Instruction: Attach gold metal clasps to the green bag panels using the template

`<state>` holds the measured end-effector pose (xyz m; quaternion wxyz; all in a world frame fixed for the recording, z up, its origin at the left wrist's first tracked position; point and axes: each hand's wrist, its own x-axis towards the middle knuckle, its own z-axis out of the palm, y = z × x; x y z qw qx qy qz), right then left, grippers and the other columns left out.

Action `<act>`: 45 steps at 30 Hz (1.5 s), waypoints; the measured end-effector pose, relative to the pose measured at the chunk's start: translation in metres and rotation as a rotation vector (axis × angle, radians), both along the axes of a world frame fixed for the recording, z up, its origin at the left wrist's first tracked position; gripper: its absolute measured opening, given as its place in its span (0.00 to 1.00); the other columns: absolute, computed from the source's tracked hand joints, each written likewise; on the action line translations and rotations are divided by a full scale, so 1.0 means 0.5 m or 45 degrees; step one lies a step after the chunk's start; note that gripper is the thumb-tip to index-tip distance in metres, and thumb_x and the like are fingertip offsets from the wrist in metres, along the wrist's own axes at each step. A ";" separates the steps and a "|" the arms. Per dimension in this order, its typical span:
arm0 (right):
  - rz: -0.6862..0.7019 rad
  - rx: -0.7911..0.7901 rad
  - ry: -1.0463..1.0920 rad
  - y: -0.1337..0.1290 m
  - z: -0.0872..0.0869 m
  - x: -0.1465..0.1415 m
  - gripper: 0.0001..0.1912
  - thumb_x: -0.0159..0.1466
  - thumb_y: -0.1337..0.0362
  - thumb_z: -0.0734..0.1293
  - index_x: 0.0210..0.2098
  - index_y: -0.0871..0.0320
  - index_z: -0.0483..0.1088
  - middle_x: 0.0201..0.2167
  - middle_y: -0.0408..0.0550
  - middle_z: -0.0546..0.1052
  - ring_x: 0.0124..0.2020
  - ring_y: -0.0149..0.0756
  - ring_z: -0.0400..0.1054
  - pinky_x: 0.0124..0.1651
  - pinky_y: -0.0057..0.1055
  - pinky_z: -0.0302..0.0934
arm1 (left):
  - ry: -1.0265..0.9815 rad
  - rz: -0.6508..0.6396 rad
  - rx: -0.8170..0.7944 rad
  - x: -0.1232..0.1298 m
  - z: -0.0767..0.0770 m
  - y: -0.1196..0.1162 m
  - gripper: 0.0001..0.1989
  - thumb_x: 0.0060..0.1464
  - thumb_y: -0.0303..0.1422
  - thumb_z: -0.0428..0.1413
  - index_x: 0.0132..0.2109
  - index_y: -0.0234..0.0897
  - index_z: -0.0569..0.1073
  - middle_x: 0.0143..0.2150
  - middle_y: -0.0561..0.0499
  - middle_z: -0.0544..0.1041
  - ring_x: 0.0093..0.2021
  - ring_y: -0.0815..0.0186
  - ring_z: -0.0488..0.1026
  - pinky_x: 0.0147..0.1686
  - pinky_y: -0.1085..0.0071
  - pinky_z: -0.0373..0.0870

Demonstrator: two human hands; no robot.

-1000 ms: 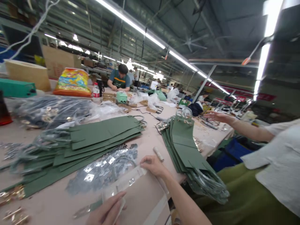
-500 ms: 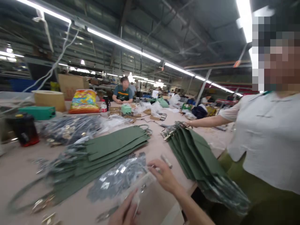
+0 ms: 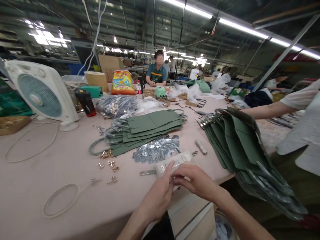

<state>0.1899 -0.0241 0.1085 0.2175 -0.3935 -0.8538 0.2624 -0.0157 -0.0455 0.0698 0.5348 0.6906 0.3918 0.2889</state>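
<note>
Meeting, head view, at the pale block (image 3: 185,156) near the worktop (image 3: 75,163) edge: left hand (image 3: 158,196), right hand (image 3: 197,180) | grip: both bunched, cannot tell whether they pinch anything | metal plates (image 3: 152,150) just beyond block | green panels (image 3: 152,122) behind plates

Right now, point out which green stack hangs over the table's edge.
The rightmost green stack, by the co-worker's arm; the other green stack lies wholly on the table.

Extends far back beneath dark roof framing (image 3: 135,20). Is lit overhead at right by tube lights (image 3: 243,28); shows bright patches (image 3: 46,37) far left. Includes slanted grey post (image 3: 285,55) far right, pinkish table (image 3: 75,156) near.
</note>
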 end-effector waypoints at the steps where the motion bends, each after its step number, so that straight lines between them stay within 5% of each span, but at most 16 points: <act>1: 0.000 -0.004 -0.014 -0.006 -0.002 0.000 0.06 0.72 0.62 0.68 0.44 0.50 0.79 0.39 0.45 0.82 0.41 0.39 0.75 0.46 0.32 0.66 | 0.023 0.002 -0.007 -0.001 -0.001 -0.005 0.34 0.71 0.35 0.46 0.78 0.41 0.43 0.58 0.41 0.78 0.50 0.58 0.77 0.55 0.61 0.70; 4: 0.034 -0.003 -0.069 -0.026 -0.005 0.005 0.08 0.74 0.64 0.66 0.47 0.50 0.78 0.41 0.46 0.80 0.44 0.39 0.74 0.46 0.32 0.66 | 0.053 0.056 0.036 -0.002 -0.006 -0.013 0.29 0.70 0.35 0.48 0.75 0.39 0.57 0.59 0.40 0.78 0.54 0.56 0.76 0.58 0.61 0.68; 8: 0.020 0.048 -0.207 -0.044 -0.018 0.016 0.08 0.74 0.65 0.63 0.46 0.52 0.75 0.40 0.48 0.77 0.42 0.40 0.73 0.44 0.34 0.64 | 0.122 0.041 0.139 0.005 -0.012 -0.010 0.16 0.68 0.35 0.49 0.49 0.37 0.81 0.45 0.44 0.83 0.46 0.56 0.77 0.50 0.66 0.70; 11: -0.023 0.049 -0.209 -0.048 -0.039 0.021 0.07 0.74 0.65 0.62 0.45 0.53 0.72 0.40 0.48 0.75 0.42 0.41 0.71 0.43 0.35 0.64 | 0.201 0.020 0.152 0.011 -0.011 -0.004 0.17 0.68 0.35 0.48 0.39 0.37 0.81 0.38 0.46 0.82 0.40 0.58 0.76 0.43 0.68 0.69; 16: -0.079 -0.019 -0.107 -0.043 -0.060 0.027 0.07 0.75 0.67 0.60 0.45 0.53 0.69 0.42 0.48 0.73 0.44 0.40 0.70 0.46 0.35 0.65 | 0.167 0.026 0.142 0.014 -0.004 0.007 0.16 0.67 0.33 0.48 0.41 0.36 0.81 0.40 0.47 0.82 0.41 0.60 0.76 0.42 0.70 0.66; 22: 0.004 -0.002 0.076 -0.048 -0.064 0.022 0.06 0.74 0.69 0.60 0.43 0.53 0.68 0.39 0.47 0.72 0.42 0.39 0.68 0.43 0.34 0.63 | 0.137 -0.011 0.099 0.007 0.003 0.007 0.17 0.66 0.37 0.50 0.32 0.35 0.77 0.31 0.50 0.76 0.34 0.64 0.71 0.37 0.70 0.62; 26: 0.048 0.067 0.268 -0.058 -0.060 0.028 0.08 0.75 0.69 0.59 0.40 0.53 0.65 0.37 0.47 0.69 0.40 0.38 0.65 0.42 0.33 0.61 | -0.125 0.143 -0.163 -0.011 -0.030 0.008 0.19 0.64 0.44 0.54 0.33 0.34 0.77 0.30 0.51 0.75 0.34 0.64 0.70 0.36 0.71 0.63; 30: -0.114 -0.055 0.349 -0.016 -0.056 0.062 0.07 0.75 0.64 0.62 0.38 0.53 0.65 0.36 0.45 0.69 0.39 0.38 0.65 0.43 0.33 0.61 | -0.348 0.412 -0.339 -0.036 -0.067 0.016 0.22 0.65 0.49 0.53 0.42 0.33 0.77 0.37 0.47 0.78 0.37 0.62 0.74 0.39 0.70 0.68; 33: -0.220 -0.119 0.269 0.053 -0.066 0.081 0.07 0.74 0.60 0.64 0.39 0.53 0.70 0.43 0.48 0.70 0.48 0.40 0.67 0.54 0.37 0.62 | -0.418 0.364 -0.278 -0.039 -0.080 0.016 0.21 0.67 0.49 0.52 0.44 0.34 0.76 0.40 0.46 0.79 0.39 0.63 0.76 0.42 0.70 0.70; 36: -0.226 -0.177 0.172 0.116 -0.082 0.079 0.08 0.72 0.58 0.66 0.38 0.54 0.74 0.52 0.51 0.69 0.60 0.44 0.63 0.66 0.43 0.55 | -0.332 0.297 -0.231 -0.025 -0.091 0.012 0.21 0.68 0.49 0.50 0.49 0.36 0.76 0.36 0.50 0.78 0.28 0.68 0.74 0.33 0.73 0.68; 45: -0.118 -0.287 0.083 0.168 -0.119 0.056 0.08 0.71 0.61 0.65 0.36 0.55 0.75 0.52 0.52 0.72 0.59 0.44 0.67 0.66 0.45 0.58 | -0.186 0.371 -0.270 -0.018 -0.124 0.017 0.25 0.67 0.49 0.51 0.60 0.38 0.78 0.35 0.50 0.79 0.25 0.70 0.65 0.26 0.74 0.64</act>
